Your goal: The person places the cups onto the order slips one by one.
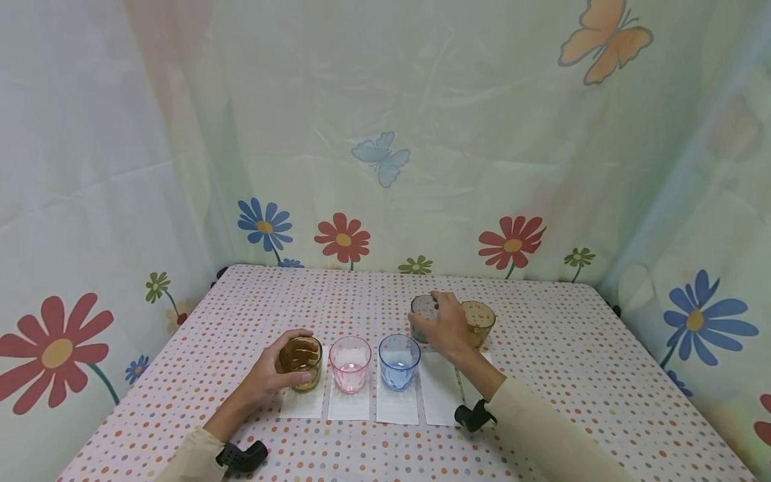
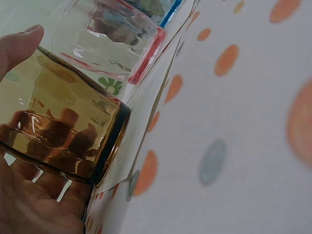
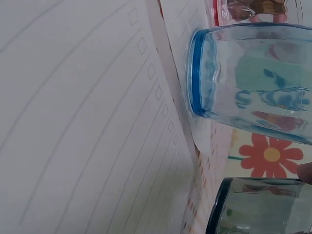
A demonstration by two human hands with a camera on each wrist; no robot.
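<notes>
My left hand (image 1: 265,371) grips an amber glass (image 1: 308,375), fingers round its far side and thumb on its near side. Its base is at the leftmost paper sheet (image 2: 127,146). To its right stand a pink-rimmed glass (image 1: 350,368) and a blue glass (image 1: 399,367), each upright on a sheet. Farther back, my right hand (image 1: 448,326) holds a grey glass (image 1: 421,309) near its rim; a fingertip (image 3: 305,172) shows there in the right wrist view. Just right of that hand stands a yellowish glass (image 1: 480,321), partly hidden by it.
Several white lined paper sheets (image 1: 438,395) lie in a row on the dotted tablecloth (image 1: 361,452); my right forearm covers part of the rightmost. A flowered curtain (image 1: 458,167) hangs behind and beside the table. Black devices (image 1: 242,457) are strapped to both wrists.
</notes>
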